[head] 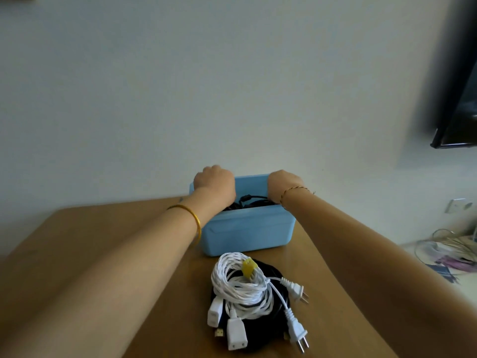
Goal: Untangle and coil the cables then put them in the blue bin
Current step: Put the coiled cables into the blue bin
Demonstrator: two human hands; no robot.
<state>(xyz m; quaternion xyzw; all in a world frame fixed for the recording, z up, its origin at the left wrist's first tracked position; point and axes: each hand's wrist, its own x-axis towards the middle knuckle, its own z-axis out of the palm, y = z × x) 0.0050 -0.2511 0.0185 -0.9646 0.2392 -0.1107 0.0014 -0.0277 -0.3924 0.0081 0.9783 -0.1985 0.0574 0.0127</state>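
Table (103, 228): wooden. L edge runs off toward 8 o'clock, and the far edge sits close to the wall (232, 86). The widest bare stretch is on the L side, at 9 o'clock of the blue bin (245, 228), w/ the L forearm reaching over it. A gold bangle (196, 223) is on that wrist.

L hand (214, 179): at the bin's far L corner, 11 o'clock of bin centre. Only the back of the hand shows and the fingers are hidden, so can't tell if it grips the rim.

The bin stands at the table's far edge, just short of the wall. Black cables (253, 201) lie inside, seen btw the two wrists.

At 6 o'clock of the bin, just beside its near wall, is a white cable coil (242, 288) w/ a yellow tie (249, 268). It lies on top of a black coil (265, 329). White plugs and sockets fan out toward 5–7 o'clock.

R hand (285, 183): over the bin's far R rim, at 1 o'clock. Fingers are hidden too, so grip can't be told. A thin thread bracelet (294, 189) is on the wrist.

R of the bin only a narrow strip of table is left before the R edge, which slants toward 5 o'clock under the R forearm.

Room: plain pale wall. A dark screen (459, 112) sits at 2 o'clock of the frame and a wall socket (458, 205) at 3 o'clock. Below that is blurred clutter w/ loose wires (451, 254).
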